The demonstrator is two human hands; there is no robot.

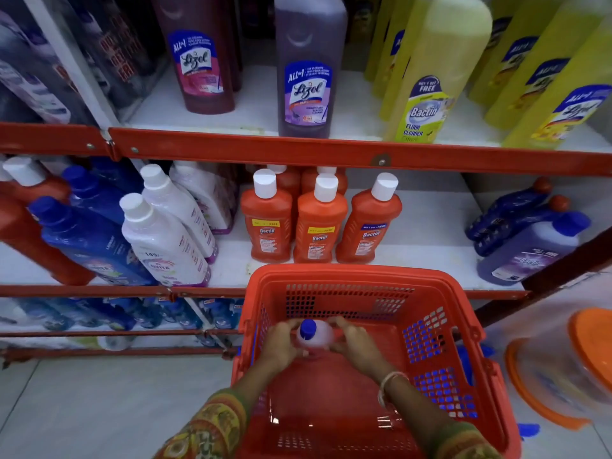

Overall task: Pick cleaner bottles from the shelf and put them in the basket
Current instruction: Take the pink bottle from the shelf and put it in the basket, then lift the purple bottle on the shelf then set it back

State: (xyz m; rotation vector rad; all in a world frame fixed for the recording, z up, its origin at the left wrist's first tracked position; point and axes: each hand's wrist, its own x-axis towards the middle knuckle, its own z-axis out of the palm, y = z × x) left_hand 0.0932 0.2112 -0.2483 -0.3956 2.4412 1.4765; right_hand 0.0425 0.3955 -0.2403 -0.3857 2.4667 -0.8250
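Note:
A red plastic basket stands on the floor in front of the shelf. Inside it, both hands hold a pale lilac cleaner bottle with a blue cap, standing upright above the basket floor. My left hand grips its left side and my right hand its right side. On the middle shelf just behind the basket stand three orange Bactin bottles with white caps. A similar lilac bottle with a blue cap lies tilted at the right of that shelf.
The top shelf carries maroon, purple and yellow cleaner bottles. White, blue and orange bottles lean at the middle shelf's left. Red shelf rails run across. Clear containers with orange lids sit at the right on the floor.

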